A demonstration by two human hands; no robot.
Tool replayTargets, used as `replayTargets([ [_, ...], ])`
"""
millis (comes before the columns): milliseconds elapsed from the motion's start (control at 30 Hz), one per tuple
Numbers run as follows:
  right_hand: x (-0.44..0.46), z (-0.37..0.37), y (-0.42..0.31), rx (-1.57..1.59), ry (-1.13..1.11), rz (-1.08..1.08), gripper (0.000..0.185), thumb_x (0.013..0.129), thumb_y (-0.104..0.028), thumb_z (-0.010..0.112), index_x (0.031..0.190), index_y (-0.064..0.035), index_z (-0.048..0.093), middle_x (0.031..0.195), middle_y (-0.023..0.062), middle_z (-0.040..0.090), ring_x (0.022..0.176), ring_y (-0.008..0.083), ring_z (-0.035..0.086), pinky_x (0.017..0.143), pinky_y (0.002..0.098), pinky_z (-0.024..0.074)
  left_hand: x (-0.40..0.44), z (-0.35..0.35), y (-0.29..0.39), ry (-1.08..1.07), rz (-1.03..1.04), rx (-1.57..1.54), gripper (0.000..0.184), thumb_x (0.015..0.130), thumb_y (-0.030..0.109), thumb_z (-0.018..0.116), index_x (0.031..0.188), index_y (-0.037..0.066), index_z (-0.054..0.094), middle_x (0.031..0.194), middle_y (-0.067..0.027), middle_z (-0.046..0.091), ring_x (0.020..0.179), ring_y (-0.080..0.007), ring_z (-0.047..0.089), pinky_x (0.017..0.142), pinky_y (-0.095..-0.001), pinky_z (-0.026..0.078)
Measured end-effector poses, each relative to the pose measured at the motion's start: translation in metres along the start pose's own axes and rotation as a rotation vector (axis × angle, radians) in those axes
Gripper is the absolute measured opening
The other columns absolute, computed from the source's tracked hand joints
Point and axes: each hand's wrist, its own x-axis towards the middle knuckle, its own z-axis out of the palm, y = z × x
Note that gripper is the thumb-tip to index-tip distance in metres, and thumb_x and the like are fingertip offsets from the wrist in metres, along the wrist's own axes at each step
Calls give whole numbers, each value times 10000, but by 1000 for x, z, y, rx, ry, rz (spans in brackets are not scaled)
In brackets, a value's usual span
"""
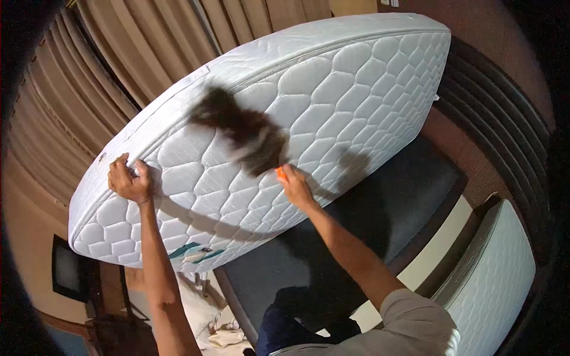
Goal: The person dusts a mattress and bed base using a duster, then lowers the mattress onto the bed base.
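A white quilted mattress (pixel 332 113) is tilted up on its side over a dark bed base (pixel 380 207). At its left end, my left hand (pixel 132 180) is closed around the mattress edge. My right hand (pixel 295 187) grips the orange handle (pixel 281 174) of a duster, in front of the quilted face. The duster's dark, fluffy head (pixel 243 127) is blurred by motion and extends up and left across the mattress. A teal label (pixel 196 252) shows near the mattress's lower left.
Brown curtains (pixel 142 47) hang behind the mattress. A second white mattress (pixel 499 285) stands at the lower right. A dark padded headboard (pixel 499 113) is at the right. White cloth (pixel 199 302) lies at the lower left, near a dark-framed screen (pixel 68 270).
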Motion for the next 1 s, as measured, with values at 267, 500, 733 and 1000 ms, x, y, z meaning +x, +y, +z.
replayTargets([
  [267,-7,23,-26,10,-48,-102,237,863,-167,534,1050,-51,448,929,220,566,860,441,533,694,488,425,-1,-3,-1,-55,-3,19,319,754,387,555,881,100,615,734,-35,530,704,-217,508,732,-352,357],
  [500,-17,62,-35,36,22,-43,229,850,-150,546,1032,-51,449,905,222,566,843,443,531,699,484,422,3,-8,5,-96,10,-19,361,805,415,517,890,75,603,736,-56,489,722,-236,488,749,-366,343],
  [733,-36,107,-52,9,305,-26,197,842,-132,550,986,-30,461,906,221,567,863,430,533,711,472,424,16,-19,-11,-140,160,-40,323,869,358,500,884,38,545,765,-101,499,758,-277,489,754,-390,352],
  [1000,-57,161,-106,-39,562,-9,255,853,-171,555,1067,-49,490,972,180,578,892,403,551,723,443,446,75,28,-63,-1262,76,-1097,411,795,397,668,664,100,416,652,48,366,626,-89,335,559,-248,277],
])
